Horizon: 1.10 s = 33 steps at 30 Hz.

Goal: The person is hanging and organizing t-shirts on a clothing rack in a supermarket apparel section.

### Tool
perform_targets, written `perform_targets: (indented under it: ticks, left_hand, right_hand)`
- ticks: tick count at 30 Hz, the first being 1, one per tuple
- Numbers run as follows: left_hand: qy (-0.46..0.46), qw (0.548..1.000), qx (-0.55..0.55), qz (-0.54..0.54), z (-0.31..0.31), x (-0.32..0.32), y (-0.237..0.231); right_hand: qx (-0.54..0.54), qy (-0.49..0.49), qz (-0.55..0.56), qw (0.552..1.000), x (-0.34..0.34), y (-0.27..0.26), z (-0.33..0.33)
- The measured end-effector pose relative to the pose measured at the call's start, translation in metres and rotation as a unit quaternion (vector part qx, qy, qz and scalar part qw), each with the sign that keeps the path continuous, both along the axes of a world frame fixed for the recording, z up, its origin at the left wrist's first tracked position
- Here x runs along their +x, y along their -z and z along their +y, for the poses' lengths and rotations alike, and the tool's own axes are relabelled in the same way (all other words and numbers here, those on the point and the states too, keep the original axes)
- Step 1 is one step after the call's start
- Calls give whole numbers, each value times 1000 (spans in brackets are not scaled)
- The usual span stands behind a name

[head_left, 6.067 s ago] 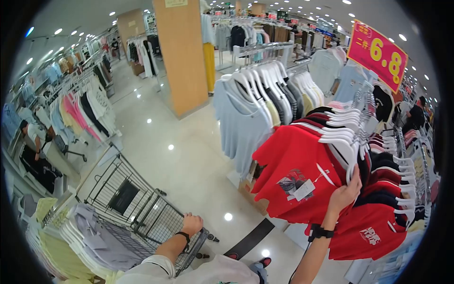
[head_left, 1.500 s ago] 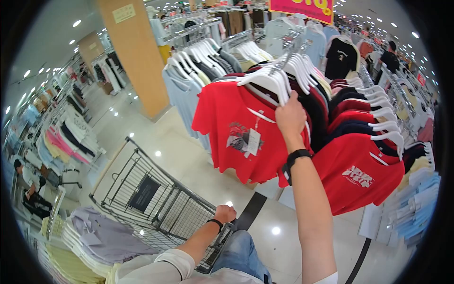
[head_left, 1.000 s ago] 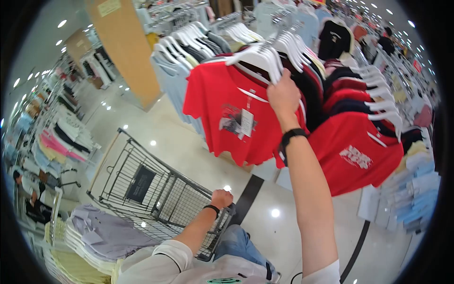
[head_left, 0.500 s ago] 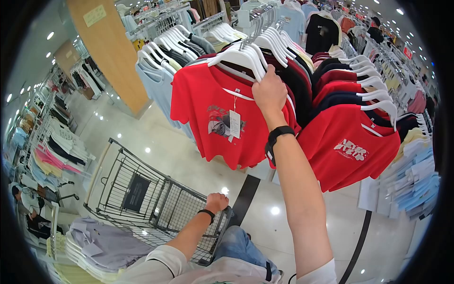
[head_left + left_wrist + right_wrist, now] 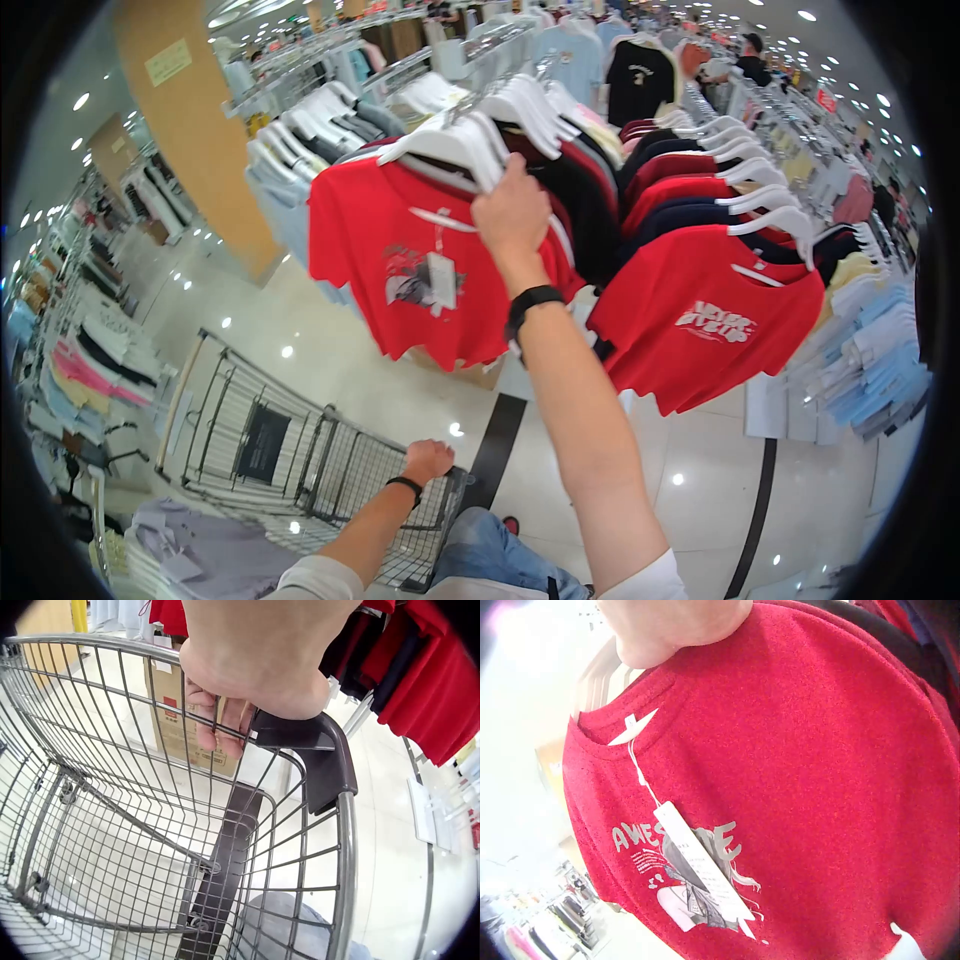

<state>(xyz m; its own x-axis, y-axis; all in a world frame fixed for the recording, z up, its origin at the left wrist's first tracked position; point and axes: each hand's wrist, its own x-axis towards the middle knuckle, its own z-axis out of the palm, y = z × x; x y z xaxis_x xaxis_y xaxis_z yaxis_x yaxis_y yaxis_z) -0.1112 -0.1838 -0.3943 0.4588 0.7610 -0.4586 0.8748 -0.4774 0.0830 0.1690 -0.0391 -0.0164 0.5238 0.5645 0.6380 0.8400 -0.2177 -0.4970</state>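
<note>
My right hand (image 5: pixel 515 215) grips the end of a white hanger (image 5: pixel 447 143) at the front of a rail; a red T-shirt (image 5: pixel 350 240) with a dark print and a paper tag (image 5: pixel 441 281) hangs from it. In the right wrist view the hand (image 5: pixel 682 626) is at the shirt's shoulder, its fingertips hidden, above the tag (image 5: pixel 701 862). My left hand (image 5: pixel 429 459) holds the corner of a wire shopping cart (image 5: pixel 330 450). The left wrist view shows that hand (image 5: pixel 255 667) with its fingers curled over the cart's rim (image 5: pixel 97 643), beside the dark corner piece (image 5: pixel 330 761).
Another red T-shirt (image 5: pixel 660 310) hangs at the right, in front of dark and red ones. Light blue shirts (image 5: pixel 870 350) hang farther right. A wooden pillar (image 5: pixel 205 130) stands at the upper left, lilac clothing (image 5: pixel 205 550) at the lower left. A cardboard box (image 5: pixel 176 724) stands beyond the cart.
The rack, the shirts and my right hand have shifted left in the head view, and the cart lower and left. The right hand keeps its grip on the hanger, the left on the cart.
</note>
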Motion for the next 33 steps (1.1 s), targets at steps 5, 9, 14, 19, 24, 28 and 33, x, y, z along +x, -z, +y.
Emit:
perform_targets:
  ticks: [5,9,14,19,24,28,33]
  left_hand:
    - [11,1000,21,18,5,-3,13]
    - [9,999,12,32,6,-3,8]
    - [3,999,0,37,-1,1,1]
    - [10,999,-4,33,2,4,0]
    - [2,999,-22,39,3,3,10]
    - [7,999,-28,35,4,0,5]
    - [3,999,-25,20,18,-3,6]
  right_hand:
    - [66,-35,-17,997,6,9,-1]
    - [-2,-46,-2,999,9,7,3]
    - [7,-57,2,998,9,8,8]
    - [5,-61,20,998,12,6,12]
    - [15,-46,11,999,14,9,20]
    - [26,-43,4,999,15,11,22]
    - [10,-43,5,999,16,7,23]
